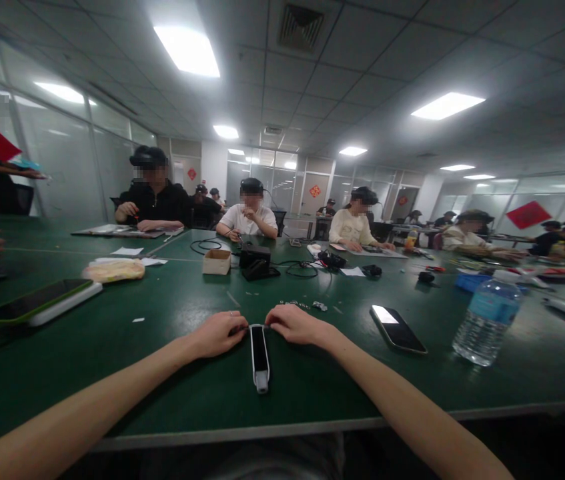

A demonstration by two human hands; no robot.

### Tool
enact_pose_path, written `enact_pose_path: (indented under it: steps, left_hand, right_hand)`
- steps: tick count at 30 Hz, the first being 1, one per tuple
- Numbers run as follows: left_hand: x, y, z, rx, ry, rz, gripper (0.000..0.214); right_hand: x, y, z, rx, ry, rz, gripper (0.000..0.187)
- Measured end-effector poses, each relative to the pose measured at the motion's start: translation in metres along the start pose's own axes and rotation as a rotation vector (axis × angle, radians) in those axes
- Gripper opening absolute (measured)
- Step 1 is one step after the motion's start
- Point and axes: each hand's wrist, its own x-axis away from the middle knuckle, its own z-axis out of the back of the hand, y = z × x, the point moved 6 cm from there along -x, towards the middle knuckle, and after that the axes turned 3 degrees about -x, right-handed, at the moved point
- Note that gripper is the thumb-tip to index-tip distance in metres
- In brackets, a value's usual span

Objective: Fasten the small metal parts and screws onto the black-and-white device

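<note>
Two bare forearms reach over the near edge of a green desk (187, 400), and between the hands lies a slim white gadget (259, 353) with a long dark panel, its narrow tip pointing back toward the person. The left hand (219, 333), a ring on one finger, rests just left of the gadget's far end, its fingers curled in; the right hand (296, 325) mirrors it on the right, fingers bent toward the other corner. Whether either set of fingers is clamped on anything, I cannot tell. To the right lies a phone (398, 328) with a partly lit screen, and beyond it stands a water bottle (487, 317) with a blue label. Far to the left is a flat device with a green edge (32, 301). Just past the right hand, some small shiny bits (319, 306) are scattered. Farther off come a plastic bag (113, 270), a small open box (217, 262) and a black case (255, 259) beside it. Across the desk, several people sit wearing dark headgear.
</note>
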Motion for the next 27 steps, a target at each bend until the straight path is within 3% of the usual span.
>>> enact_pose_path:
  steps: [27]
  left_hand:
    - [-0.0003,0.0010,0.0015,0.024,-0.001,-0.002,0.024]
  right_hand:
    - [0.0002,0.0038,0.0002,-0.126,0.064,-0.049,0.019]
